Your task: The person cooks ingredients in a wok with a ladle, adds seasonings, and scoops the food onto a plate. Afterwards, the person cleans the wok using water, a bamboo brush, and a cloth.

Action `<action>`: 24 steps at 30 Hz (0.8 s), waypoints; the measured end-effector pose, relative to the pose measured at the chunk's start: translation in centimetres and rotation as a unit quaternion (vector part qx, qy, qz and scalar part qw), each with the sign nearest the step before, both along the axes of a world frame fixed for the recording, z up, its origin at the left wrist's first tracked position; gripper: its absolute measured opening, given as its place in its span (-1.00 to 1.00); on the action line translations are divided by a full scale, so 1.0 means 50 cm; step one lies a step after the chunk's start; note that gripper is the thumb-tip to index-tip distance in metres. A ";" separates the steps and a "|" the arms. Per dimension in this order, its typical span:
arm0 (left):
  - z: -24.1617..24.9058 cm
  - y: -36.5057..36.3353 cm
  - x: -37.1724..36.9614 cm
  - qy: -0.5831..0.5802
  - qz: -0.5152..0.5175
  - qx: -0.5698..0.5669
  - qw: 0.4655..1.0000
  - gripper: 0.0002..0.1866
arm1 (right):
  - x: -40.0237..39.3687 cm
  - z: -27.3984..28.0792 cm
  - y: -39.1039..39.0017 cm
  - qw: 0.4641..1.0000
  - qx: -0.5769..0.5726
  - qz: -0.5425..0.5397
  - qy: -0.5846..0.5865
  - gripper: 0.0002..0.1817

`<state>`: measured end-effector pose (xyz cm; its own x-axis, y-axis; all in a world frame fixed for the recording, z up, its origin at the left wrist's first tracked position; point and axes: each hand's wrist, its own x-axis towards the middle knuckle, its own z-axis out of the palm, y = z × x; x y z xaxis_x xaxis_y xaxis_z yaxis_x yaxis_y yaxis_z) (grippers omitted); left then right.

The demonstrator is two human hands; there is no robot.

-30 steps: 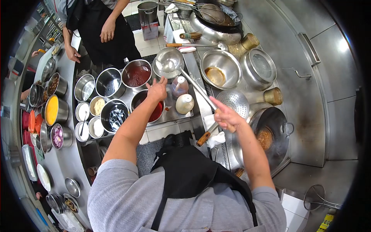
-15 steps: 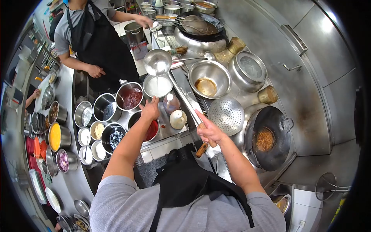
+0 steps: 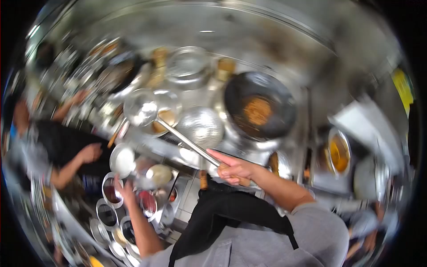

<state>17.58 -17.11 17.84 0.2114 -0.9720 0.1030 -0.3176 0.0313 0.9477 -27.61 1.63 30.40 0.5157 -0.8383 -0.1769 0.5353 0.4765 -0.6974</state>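
Note:
My right hand (image 3: 235, 169) is closed around the wooden end of a long-handled metal ladle (image 3: 140, 107), index finger stretched along the shaft. The ladle's bowl hangs over a steel bowl (image 3: 176, 99) with brown residue in it. My left hand (image 3: 126, 189), blurred, reaches out with its fingers apart, holding nothing. It is over the seasoning pots, close to a pot of dark red sauce (image 3: 111, 192) and a pot of white contents (image 3: 122, 159). Right of the ladle are a perforated strainer (image 3: 202, 129) and a black wok (image 3: 284, 95) holding brown crumbly food (image 3: 258, 111).
A co-worker in a black apron (image 3: 66, 142) stands at the left. Squeeze bottles (image 3: 159, 176) stand beside the pots. On the right is a bowl of orange-yellow food (image 3: 339, 152). A lidded steel pot (image 3: 188, 66) sits at the back, and another person (image 3: 364, 224) is at lower right.
My view has swung right, bringing the wok towards the middle. The ladle has gone from above the white pot to over the steel bowl. My left hand stays near the pots.

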 end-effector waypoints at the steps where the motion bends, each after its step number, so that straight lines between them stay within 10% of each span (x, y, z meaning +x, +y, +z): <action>1: -0.004 0.003 0.013 -0.009 -0.024 -0.148 0.989 -0.43 | -0.043 0.025 0.053 0.998 -0.005 -0.032 0.046 -0.01; 3: 0.076 0.036 -0.034 0.014 0.052 -0.144 0.988 -0.52 | -0.113 0.081 0.152 0.984 0.000 -0.101 0.144 0.00; 8: 0.184 0.044 -0.287 0.068 -0.232 -0.108 0.964 -0.60 | -0.204 0.148 0.270 0.849 0.066 -0.192 0.489 -0.02; 19: 0.153 0.098 -0.559 -0.009 -0.587 0.013 0.809 -0.58 | -0.173 -0.049 0.341 0.508 0.207 -0.135 0.825 -0.08; 21: 0.118 0.092 -0.557 0.000 -0.597 0.035 0.802 -0.59 | -0.150 -0.016 0.352 0.526 0.208 -0.133 0.814 -0.11; 24: 0.101 0.093 -0.577 0.010 -0.615 0.075 0.785 -0.62 | -0.225 0.013 0.349 0.771 0.179 -0.247 0.559 -0.12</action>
